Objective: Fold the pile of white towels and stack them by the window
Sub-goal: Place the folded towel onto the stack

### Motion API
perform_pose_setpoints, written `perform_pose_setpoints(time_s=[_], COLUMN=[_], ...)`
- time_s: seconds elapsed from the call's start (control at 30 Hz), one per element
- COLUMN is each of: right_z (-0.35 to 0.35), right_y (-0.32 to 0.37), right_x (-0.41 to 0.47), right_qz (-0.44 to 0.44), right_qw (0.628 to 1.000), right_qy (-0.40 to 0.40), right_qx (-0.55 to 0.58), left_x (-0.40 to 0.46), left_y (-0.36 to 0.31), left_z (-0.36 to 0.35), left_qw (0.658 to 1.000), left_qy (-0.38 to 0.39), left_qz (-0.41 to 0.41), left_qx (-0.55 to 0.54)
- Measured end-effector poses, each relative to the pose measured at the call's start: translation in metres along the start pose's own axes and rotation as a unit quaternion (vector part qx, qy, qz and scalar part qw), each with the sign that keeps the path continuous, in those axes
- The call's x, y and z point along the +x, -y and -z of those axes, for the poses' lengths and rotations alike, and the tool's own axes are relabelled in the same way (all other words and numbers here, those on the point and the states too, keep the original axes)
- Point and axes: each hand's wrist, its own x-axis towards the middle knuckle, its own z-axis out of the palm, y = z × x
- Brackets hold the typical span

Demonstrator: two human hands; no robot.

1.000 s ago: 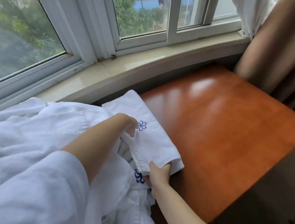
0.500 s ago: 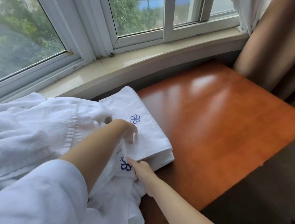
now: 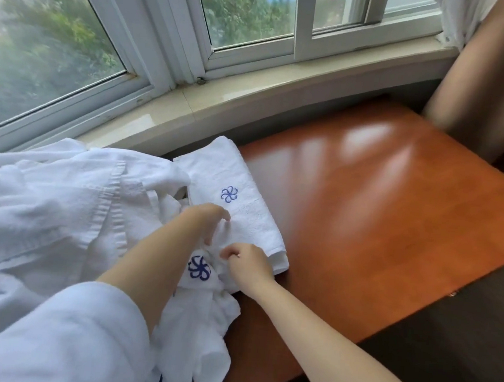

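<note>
Lying on the table [image 3: 379, 220] by the windowsill [image 3: 252, 99], folded towel [image 3: 243, 208]; left hand [image 3: 211, 220] rests on it, fingers loosely curled. Right hand [image 3: 248, 265] pinches loose towel [image 3: 203, 278] of unfolded pile [image 3: 60, 204].

Glossy reddish-brown tabletop [image 3: 379, 217] catching daylight glare. Curved pale stone sill [image 3: 252, 99] behind it. White-framed window [image 3: 167, 31], green trees outside. Brown curtain [image 3: 492, 74] hangs at right.
</note>
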Motion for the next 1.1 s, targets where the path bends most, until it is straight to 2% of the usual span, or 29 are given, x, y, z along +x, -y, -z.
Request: perform_pose_setpoints(time_s=[0.07,0.1,0.27,0.43,0.53,0.7,0.8,0.9,1.0,1.03,1.1], right_z=[0.0,-0.001,-0.006,-0.016,-0.017,-0.009,-0.011,-0.019,-0.029,-0.032,-0.039], right_y=[-0.01,-0.015,-0.019,-0.018,-0.012,0.021,0.047,0.076,0.103,0.111,0.128], right_x=[0.004,0.005,0.004,-0.015,-0.024,-0.041,-0.049,-0.062,-0.073,-0.076,-0.083], right_qz=[-0.011,-0.024,-0.044,-0.104,-0.109,-0.056,-0.016,0.035,0.085,0.1,0.13], right_qw=[0.996,0.997,0.995,0.97,0.98,0.989,0.992,0.991,0.988,0.986,0.981], right_qy=[0.007,0.017,-0.016,0.035,-0.019,-0.052,-0.068,-0.085,-0.099,-0.104,-0.117], right_qx=[-0.083,-0.074,0.092,0.215,0.164,0.128,0.106,0.098,0.079,0.08,0.087], left_x=[-0.007,-0.01,-0.031,-0.065,-0.095,-0.151,-0.184,-0.217,-0.246,-0.253,-0.263], left_y=[-0.004,-0.005,-0.01,-0.026,-0.029,-0.019,-0.004,0.015,0.035,0.04,0.052], left_z=[-0.008,-0.012,-0.013,-0.028,-0.029,-0.027,-0.028,-0.033,-0.045,-0.052,-0.066], left_qw=[0.998,0.998,0.994,0.993,0.986,0.962,0.933,0.888,0.853,0.834,0.767], left_qy=[-0.025,-0.052,-0.058,-0.09,-0.141,-0.249,-0.325,-0.406,-0.44,-0.464,-0.553], left_qz=[0.015,0.038,0.071,0.061,0.073,0.11,0.151,0.21,0.278,0.298,0.317], left_qx=[0.057,0.015,-0.062,-0.054,-0.041,0.011,0.03,0.046,0.031,0.004,-0.071])
